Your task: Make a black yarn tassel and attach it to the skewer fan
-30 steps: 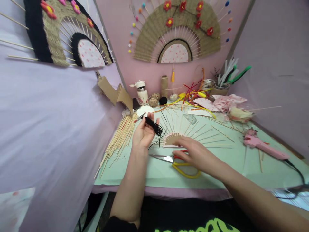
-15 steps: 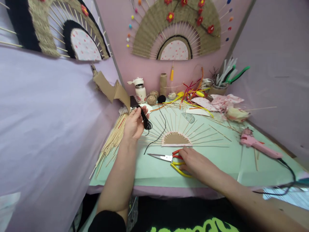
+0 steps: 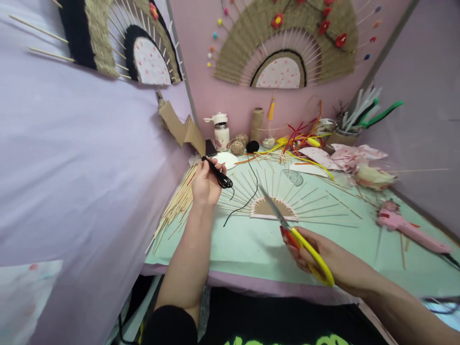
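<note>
Holding white sticks (image 3: 355,112) and green-handled tool (image 3: 387,113): brown pot (image 3: 345,138), back right. Bottle (image 3: 222,138) open, contents hidden. Left hand (image 3: 206,185) raised, palm up, fingers clamped on black cord bundle (image 3: 222,178); right hand (image 3: 313,250) has fingers wrapped round scissors (image 3: 284,221), blades angled up-left over fan frame (image 3: 263,209).

The top edge crops the black-bordered fan (image 3: 74,36) towards ten o'clock and the flowered fan (image 3: 280,72) at one. Near the centre, black yarn (image 3: 222,178) covers part of the left hand (image 3: 206,186); at four o'clock, the scissors (image 3: 295,235) hide some of the right hand (image 3: 325,247). The power cable (image 3: 452,260) runs off past three. The protractor's (image 3: 293,178) markings, at three, are too small to read. Green lettering (image 3: 330,340) at five is cut off.
</note>
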`<control>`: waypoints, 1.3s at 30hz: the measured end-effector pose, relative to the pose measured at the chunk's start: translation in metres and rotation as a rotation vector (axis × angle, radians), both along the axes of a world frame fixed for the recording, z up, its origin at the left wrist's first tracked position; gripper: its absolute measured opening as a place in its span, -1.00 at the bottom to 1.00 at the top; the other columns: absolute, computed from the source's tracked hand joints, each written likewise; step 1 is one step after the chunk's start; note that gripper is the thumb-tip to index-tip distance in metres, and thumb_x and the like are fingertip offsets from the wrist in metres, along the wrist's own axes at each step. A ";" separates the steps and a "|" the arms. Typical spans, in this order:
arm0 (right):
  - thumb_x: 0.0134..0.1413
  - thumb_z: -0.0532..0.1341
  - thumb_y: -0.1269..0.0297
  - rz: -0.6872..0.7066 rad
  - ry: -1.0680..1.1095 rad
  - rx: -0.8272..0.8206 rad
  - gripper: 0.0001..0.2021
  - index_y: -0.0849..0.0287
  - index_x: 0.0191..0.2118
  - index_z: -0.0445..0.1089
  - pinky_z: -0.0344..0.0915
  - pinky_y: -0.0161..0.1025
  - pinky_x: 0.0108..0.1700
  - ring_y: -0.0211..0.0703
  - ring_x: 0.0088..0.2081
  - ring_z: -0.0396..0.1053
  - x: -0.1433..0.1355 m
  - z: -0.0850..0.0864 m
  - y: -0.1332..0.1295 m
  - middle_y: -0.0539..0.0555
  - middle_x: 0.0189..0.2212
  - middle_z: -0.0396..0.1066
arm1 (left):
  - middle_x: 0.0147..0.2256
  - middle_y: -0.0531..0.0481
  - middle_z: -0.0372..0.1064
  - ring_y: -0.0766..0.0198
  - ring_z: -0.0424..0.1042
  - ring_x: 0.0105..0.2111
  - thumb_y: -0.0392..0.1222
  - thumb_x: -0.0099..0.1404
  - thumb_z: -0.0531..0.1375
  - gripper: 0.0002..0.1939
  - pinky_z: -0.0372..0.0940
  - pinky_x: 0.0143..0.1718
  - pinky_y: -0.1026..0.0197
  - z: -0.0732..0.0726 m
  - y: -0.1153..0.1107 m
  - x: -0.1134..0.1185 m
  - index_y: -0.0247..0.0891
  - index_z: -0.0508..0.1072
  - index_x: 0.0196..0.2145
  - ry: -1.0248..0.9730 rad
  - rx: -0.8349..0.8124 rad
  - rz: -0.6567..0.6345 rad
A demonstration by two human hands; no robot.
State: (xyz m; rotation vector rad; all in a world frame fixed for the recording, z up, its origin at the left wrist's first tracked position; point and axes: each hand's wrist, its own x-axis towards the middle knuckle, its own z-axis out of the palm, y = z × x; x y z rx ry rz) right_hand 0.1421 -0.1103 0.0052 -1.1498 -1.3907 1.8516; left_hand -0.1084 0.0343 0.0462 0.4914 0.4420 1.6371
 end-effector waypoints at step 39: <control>-0.04 -0.06 -0.47 0.181 1.005 -0.504 -0.27 0.23 -0.30 0.30 -0.25 -0.35 -0.55 -0.39 -0.60 -0.10 -0.093 -0.016 0.007 -0.11 -0.60 0.05 | -0.50 0.18 0.10 0.51 0.08 -0.61 -0.21 0.36 0.14 -0.90 0.23 -0.37 0.31 -0.007 -0.025 0.037 -0.19 0.27 -0.33 0.136 0.295 0.307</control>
